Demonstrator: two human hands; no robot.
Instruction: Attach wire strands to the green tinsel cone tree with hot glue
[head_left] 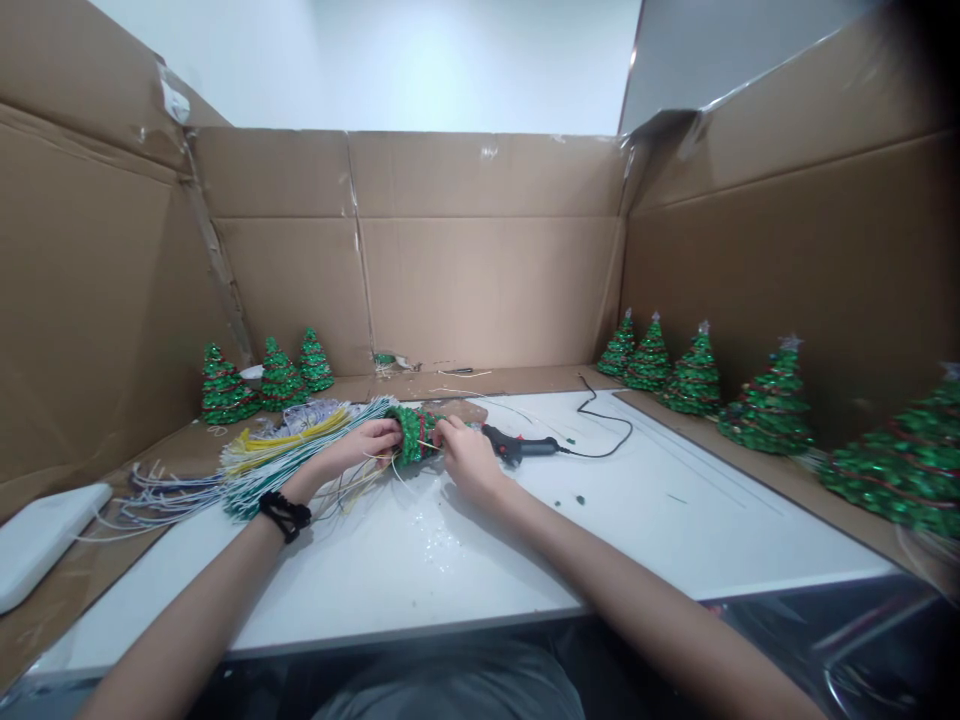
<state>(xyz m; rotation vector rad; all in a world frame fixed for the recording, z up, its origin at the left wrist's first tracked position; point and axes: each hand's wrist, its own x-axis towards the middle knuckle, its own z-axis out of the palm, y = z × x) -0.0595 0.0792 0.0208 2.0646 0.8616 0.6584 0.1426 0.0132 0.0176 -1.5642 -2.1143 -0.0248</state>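
A small green tinsel Christmas tree (pixel 411 436) with red trim lies on its side above the white table (pixel 480 560). The fingers of my left hand (pixel 373 438) are closed around its wide base end. At the other end, my right hand (pixel 466 455) is pinched together by the tree's side, and a thin pale strand (pixel 426 444) shows at its fingertips. Just beyond my right hand lies a black hot glue gun (pixel 532 446). Under and beside my left forearm spread bundles of thin wires, yellow (pixel 289 438) and green (pixel 300 465).
Finished-looking green trees stand left (pixel 223 388) and right (pixel 691 372) along cardboard walls (pixel 487 270). The gun's black cord (pixel 630 430) curls toward the back. A white box-like object (pixel 49 545) sits at far left. Small green scraps (pixel 580 499) dot the table.
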